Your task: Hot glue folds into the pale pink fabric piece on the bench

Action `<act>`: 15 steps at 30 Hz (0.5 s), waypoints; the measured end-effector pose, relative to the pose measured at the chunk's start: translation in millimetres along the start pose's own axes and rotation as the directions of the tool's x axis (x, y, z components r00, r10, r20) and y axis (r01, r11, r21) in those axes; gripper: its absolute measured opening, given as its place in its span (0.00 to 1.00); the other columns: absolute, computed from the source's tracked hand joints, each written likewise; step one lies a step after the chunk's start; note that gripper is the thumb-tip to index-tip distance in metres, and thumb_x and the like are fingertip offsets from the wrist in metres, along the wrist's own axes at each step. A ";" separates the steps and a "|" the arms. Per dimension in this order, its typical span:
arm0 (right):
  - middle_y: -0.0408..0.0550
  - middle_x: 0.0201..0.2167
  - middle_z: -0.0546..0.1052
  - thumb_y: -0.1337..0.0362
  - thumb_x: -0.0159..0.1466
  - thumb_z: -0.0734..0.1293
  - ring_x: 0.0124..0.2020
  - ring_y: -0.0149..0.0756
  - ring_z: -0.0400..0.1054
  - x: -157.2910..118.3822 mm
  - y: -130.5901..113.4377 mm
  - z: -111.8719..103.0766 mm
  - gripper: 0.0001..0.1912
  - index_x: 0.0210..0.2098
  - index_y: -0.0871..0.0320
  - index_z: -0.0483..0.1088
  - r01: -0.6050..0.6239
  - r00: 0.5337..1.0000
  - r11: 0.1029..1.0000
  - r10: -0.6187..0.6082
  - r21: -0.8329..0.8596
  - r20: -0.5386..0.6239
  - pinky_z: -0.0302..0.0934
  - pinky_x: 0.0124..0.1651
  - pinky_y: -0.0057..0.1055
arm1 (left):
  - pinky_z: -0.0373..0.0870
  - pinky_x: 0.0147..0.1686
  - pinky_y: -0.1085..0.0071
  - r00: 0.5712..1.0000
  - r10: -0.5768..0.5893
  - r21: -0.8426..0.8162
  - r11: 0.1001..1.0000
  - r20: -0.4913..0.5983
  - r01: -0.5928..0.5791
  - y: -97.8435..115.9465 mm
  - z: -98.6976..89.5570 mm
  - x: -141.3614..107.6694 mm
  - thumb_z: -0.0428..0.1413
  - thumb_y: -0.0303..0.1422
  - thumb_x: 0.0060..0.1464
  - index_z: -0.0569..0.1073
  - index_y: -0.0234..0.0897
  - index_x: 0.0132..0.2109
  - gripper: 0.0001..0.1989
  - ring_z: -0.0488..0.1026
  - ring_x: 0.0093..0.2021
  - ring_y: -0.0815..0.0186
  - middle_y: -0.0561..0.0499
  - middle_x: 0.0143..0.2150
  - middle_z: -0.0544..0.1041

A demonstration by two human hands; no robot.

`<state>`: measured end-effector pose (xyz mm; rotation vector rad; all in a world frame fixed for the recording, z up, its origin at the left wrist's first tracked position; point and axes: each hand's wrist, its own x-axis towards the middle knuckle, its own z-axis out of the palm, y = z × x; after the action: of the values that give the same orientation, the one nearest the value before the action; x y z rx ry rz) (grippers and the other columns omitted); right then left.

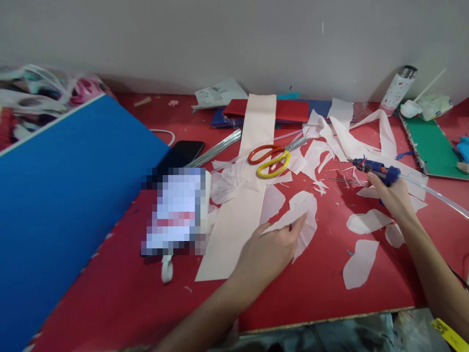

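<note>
My left hand point(271, 247) rests on a white petal-shaped paper piece point(310, 217), its index finger stretched out across it and the other fingers partly hidden. In my right hand point(394, 195) is a blue hot glue gun point(372, 167), with its nozzle pointing left over thin wires and scraps. A clear glue stick point(436, 194) runs out of the gun's back. Loose white petal cutouts point(361, 264) lie between my hands. Scissors point(274, 159) with one red and one yellow handle lie ahead of my left hand, across a long pale strip point(234, 239).
A large blue board point(73, 195) leans in from the left, beside a blurred-out phone screen point(176, 210) and a black phone point(185, 152). Silver wires point(218, 148) lie behind. A flask point(399, 90) and green board point(437, 146) are at right, on the red table point(293, 298).
</note>
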<state>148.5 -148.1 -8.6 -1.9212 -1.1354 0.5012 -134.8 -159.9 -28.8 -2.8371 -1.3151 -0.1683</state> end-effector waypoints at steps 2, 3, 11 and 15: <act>0.48 0.25 0.74 0.49 0.54 0.65 0.27 0.40 0.67 0.2 -1.1 -0.2 0.19 0.30 0.60 0.73 0.003 1.000 1.000 -0.003 -0.017 -0.005 0.60 0.30 0.33 | 0.66 0.29 0.69 0.999 0.032 0.079 0.996 0.034 -0.034 0.6 2.2 0.3 0.46 0.21 0.50 0.64 0.40 0.60 0.30 0.71 0.25 0.63 0.50 0.22 0.72; 0.48 0.25 0.75 0.49 0.54 0.65 0.28 0.40 0.67 0.2 -1.4 -0.3 0.19 0.30 0.60 0.73 0.003 1.000 1.000 -0.004 -0.024 -0.006 0.61 0.31 0.33 | 0.66 0.28 0.69 0.997 0.048 0.124 0.991 0.054 -0.054 0.4 2.2 0.2 0.45 0.21 0.50 0.63 0.39 0.61 0.30 0.71 0.25 0.62 0.50 0.22 0.71; 0.48 0.27 0.76 0.47 0.53 0.65 0.31 0.42 0.68 1.5 4.1 0.2 0.21 0.30 0.60 0.73 0.031 1.000 0.999 -0.031 -0.029 -0.002 0.61 0.35 0.35 | 0.66 0.27 0.68 0.996 0.008 0.175 0.984 0.089 -0.023 -6.1 -0.7 0.8 0.46 0.24 0.52 0.61 0.34 0.62 0.29 0.71 0.24 0.61 0.48 0.22 0.71; 0.48 0.26 0.75 0.48 0.53 0.65 0.30 0.42 0.68 1.5 3.5 0.4 0.20 0.30 0.60 0.73 0.037 0.999 0.999 -0.037 -0.016 0.001 0.61 0.35 0.35 | 0.65 0.25 0.68 0.996 0.010 0.186 0.982 0.086 -0.026 -7.0 1.0 3.0 0.46 0.24 0.50 0.60 0.31 0.62 0.30 0.71 0.23 0.61 0.49 0.22 0.71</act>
<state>150.8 -147.5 -11.5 -1.9098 -1.1767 0.4737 -138.0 -153.0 -29.7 -2.7238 -1.2463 0.0736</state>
